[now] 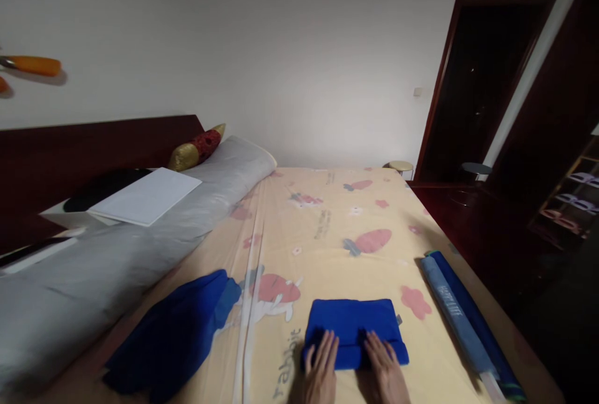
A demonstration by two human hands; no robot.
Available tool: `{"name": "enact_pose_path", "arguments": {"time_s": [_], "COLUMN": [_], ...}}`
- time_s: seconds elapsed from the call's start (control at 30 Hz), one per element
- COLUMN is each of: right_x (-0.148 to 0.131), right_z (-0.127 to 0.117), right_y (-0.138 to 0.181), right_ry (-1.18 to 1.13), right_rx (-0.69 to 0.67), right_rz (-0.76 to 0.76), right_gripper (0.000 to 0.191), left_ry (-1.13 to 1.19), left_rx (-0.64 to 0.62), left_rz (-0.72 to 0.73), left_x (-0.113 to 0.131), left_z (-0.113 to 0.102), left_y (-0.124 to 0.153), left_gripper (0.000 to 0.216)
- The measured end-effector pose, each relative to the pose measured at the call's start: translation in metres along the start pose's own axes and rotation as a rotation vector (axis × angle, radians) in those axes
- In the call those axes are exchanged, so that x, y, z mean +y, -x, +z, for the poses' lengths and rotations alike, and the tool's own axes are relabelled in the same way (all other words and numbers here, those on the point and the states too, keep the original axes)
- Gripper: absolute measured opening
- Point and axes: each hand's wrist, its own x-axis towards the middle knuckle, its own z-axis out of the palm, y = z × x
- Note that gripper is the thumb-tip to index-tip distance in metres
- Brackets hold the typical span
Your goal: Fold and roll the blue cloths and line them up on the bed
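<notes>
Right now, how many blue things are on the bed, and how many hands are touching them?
Folded blue cloth under the hands: 1
Loose blue cloth heap at the left: 1
Blue rolled bundle at the bed's right edge: 1
Hands on the folded cloth, left hand and right hand: 2
Total: 3 blue things, 2 hands

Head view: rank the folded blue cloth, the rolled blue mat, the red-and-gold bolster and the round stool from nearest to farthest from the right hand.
1. folded blue cloth, under the right hand.
2. rolled blue mat, right bed edge.
3. red-and-gold bolster, far left by the headboard.
4. round stool, beyond the bed's far end.
</notes>
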Motion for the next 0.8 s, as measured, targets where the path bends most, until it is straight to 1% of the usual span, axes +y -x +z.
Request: {"name": "enact_pose_path", "arguments": {"time_s": [0.03,0.07,0.1,0.13,0.2,0.27,0.33,0.4,0.43,0.47,0.5,0.6,0.63,0.67,0.73,0.8], "right_x": [-0.009,-0.015,-0.018,-0.018,-0.005,0.018,0.038,0.046,0.044,0.037,0.028,-0.005,-0.013,-0.018,-0.015,0.003], "right_z": [0.000,-0.002,-0.005,-0.008,-0.015,-0.020,-0.022,-0.022,-0.023,-0.023,-0.024,-0.027,-0.028,-0.028,-0.027,-0.023], "right_y": [-0.005,-0.010,-0.013,-0.014,-0.013,-0.006,0.002,0.006,0.005,0.002,-0.003,-0.026,-0.035,-0.043,-0.056,-0.063], "right_ry": [-0.045,-0.082,-0.106,-0.112,-0.092,-0.049,-0.002,0.035,0.036,0.018,-0.022,-0.218,-0.272,-0.307,-0.307,-0.242], "right_rx": [-0.044,-0.080,-0.101,-0.103,-0.088,-0.074,-0.065,-0.059,-0.065,-0.084,-0.116,-0.270,-0.319,-0.354,-0.373,-0.340], "right_rz": [-0.072,-0.112,-0.111,-0.076,0.033,0.129,0.199,0.288,0.323,0.341,0.333,0.188,0.145,0.127,0.174,0.296], "right_gripper": [0.054,0.053,0.051,0.049,0.043,0.040,0.042,0.046,0.047,0.048,0.049,0.048,0.049,0.050,0.054,0.058], "left_ry": [0.030,0.056,0.076,0.086,0.087,0.084,0.062,0.029,0.018,0.022,0.041,0.165,0.208,0.241,0.282,0.299], "left_rx": [0.034,0.060,0.061,0.038,-0.045,-0.113,-0.133,-0.122,-0.115,-0.117,-0.126,-0.159,-0.169,-0.182,-0.237,-0.342], "left_rz": [0.062,0.118,0.157,0.180,0.164,0.081,-0.057,-0.189,-0.232,-0.242,-0.216,-0.022,0.023,0.035,-0.025,-0.144], "left_x": [0.012,0.020,0.025,0.024,0.011,-0.012,-0.033,-0.044,-0.044,-0.040,-0.033,-0.001,0.009,0.018,0.027,0.022], "left_z": [0.002,0.003,0.003,0.002,-0.001,-0.003,-0.001,0.003,0.004,0.006,0.007,0.012,0.015,0.018,0.025,0.030], "left_y": [-0.004,-0.007,-0.010,-0.012,-0.012,-0.008,-0.001,0.004,0.004,0.003,0.000,-0.016,-0.022,-0.028,-0.039,-0.049], "left_gripper": [0.068,0.065,0.061,0.058,0.057,0.057,0.057,0.058,0.058,0.058,0.058,0.057,0.056,0.056,0.054,0.051]}}
